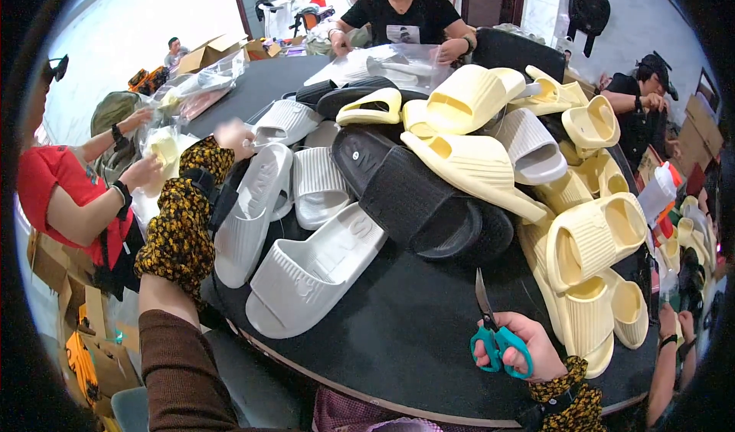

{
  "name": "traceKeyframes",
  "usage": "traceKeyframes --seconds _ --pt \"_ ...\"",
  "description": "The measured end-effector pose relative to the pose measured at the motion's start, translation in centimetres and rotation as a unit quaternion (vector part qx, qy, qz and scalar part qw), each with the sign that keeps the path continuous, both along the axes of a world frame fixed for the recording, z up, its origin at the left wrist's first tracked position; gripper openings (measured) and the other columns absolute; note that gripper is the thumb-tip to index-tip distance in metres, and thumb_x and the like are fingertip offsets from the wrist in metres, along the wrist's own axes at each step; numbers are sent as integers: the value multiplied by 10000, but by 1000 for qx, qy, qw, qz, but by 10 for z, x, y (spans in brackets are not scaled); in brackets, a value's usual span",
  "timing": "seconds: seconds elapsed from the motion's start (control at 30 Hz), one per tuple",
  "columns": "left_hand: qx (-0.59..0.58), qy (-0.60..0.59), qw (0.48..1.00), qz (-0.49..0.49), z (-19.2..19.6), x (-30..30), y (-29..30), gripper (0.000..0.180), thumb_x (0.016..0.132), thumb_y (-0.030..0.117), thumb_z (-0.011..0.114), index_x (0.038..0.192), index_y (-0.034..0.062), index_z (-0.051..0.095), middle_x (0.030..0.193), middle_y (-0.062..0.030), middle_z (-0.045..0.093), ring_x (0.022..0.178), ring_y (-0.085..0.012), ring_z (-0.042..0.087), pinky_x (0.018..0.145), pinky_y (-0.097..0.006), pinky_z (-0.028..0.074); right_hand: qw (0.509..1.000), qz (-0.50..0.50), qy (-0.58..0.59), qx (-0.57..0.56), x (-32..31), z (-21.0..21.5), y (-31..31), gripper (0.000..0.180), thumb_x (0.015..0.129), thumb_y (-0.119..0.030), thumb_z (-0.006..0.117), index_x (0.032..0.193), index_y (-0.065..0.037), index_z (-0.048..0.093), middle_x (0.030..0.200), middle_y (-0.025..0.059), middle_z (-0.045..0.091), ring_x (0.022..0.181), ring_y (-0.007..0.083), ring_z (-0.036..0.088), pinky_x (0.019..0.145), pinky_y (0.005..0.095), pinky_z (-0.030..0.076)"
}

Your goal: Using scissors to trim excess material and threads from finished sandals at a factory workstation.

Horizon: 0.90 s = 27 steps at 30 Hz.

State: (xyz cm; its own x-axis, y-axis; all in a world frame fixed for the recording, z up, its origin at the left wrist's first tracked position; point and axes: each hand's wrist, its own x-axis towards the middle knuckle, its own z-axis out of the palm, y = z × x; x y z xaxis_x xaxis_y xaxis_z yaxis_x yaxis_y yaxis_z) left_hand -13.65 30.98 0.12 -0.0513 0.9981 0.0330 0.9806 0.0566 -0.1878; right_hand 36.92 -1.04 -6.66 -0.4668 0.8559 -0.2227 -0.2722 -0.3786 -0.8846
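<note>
My right hand (530, 338) grips a pair of scissors (488, 331) with teal handles. Its fingers pass through the loops, and the blades point up and away over the near table edge. At the left, my left hand (233, 138) reaches to the far side of the pile, beside a grey slipper (285, 122). Its fingers are blurred, and whether they hold anything is unclear. Nearer to me lie another grey slipper (251, 214) and a large light grey slipper (318, 275). A black slipper (417, 194) rests in the middle of the heap.
Pale yellow slippers (589, 240) are heaped along the right of the black table (398, 309). A person in black (402, 18) handles a clear bag across the table. Another in red (76, 191) works at the left. Cardboard boxes (210, 53) stand behind.
</note>
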Motion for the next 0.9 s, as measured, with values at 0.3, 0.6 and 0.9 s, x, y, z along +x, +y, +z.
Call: traceKeyframes --seconds 0.3,0.6,0.9 --pt "139 -489 856 -88 33 -17 14 161 822 113 588 871 -37 616 672 -77 622 545 -130 597 509 -253 494 1000 11 -19 -1 0 2 2 668 770 -301 733 1265 1 402 1044 128 604 933 204 609 825 331 505" --pt "144 -625 763 -82 137 82 -30 183 817 133 619 923 -16 609 555 -11 493 411 -95 470 416 -246 471 998 -25 -15 49 -6 7 -4 653 766 -375 727 1230 -16 442 976 121 605 830 193 619 763 310 506" --pt "34 -693 690 -208 159 196 -155 181 894 147 542 966 -17 571 583 0 479 440 -84 437 461 -248 457 991 -49 -14 128 0 19 -15 714 732 -455 731 1231 -24 458 925 94 606 804 181 612 726 299 502"
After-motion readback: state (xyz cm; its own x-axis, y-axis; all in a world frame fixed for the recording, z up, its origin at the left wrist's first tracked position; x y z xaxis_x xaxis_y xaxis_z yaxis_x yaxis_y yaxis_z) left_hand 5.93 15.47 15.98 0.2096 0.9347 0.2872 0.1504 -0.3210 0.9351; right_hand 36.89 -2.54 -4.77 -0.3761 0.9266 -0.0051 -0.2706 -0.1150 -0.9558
